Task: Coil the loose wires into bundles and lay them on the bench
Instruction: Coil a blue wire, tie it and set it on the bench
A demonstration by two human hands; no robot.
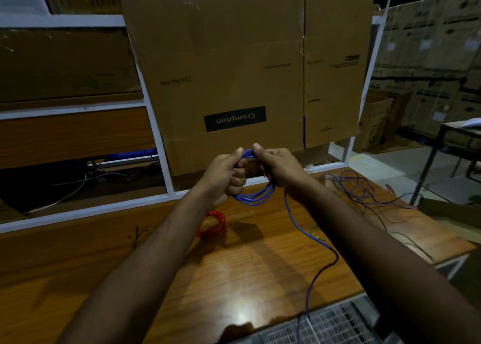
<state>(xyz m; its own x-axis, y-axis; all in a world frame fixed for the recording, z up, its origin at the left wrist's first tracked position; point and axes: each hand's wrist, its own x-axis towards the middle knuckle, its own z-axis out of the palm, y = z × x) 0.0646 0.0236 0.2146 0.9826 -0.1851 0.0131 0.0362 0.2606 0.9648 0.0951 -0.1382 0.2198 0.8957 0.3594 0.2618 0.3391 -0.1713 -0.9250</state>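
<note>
cardboard sheet point(247, 70) (upside-down print), stacked boxes point(429, 57)

Blue wire coil point(253, 196) between both hands point(253, 173)

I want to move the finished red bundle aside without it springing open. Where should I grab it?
Pinch across the red coil's bunched strands at its right arc, coming from above: it lies flat on the bench, and the left forearm covers its left side.

Dim room. Beyond the grip hangs a flattened carton point(234, 70) on a white frame point(156, 135); stacked boxes point(429, 57) far right.
</note>
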